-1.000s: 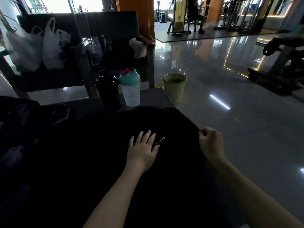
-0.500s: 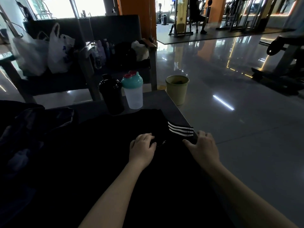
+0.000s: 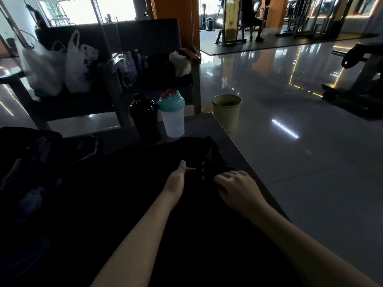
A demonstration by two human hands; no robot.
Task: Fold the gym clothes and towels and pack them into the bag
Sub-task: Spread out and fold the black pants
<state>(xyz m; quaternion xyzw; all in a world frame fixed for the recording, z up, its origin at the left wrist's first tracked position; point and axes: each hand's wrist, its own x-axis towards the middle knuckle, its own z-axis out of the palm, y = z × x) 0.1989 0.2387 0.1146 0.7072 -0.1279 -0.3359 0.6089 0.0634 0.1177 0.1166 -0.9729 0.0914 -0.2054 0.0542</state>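
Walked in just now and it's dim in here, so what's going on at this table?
A person is folding a black garment spread over the table. The left hand lies edge-on against the cloth, thumb up. The right hand appears to grip a turned-over part with white stripes near the table's right edge. A black bottle and a teal-lidded shaker stand behind.

I record a glossy grey floor [image 3: 290,162] mirroring strip lights. Bright windows [image 3: 83,9] at upper left backlight a dark bench seat [image 3: 145,38]; an orange pillar [image 3: 176,7] stands behind it. A dim dark table [image 3: 207,127] lies in the foreground, a pale yellow bin [image 3: 227,112] just beside its far corner. Gym machines [image 3: 300,17] stand on a dark mat [image 3: 290,44] beyond.
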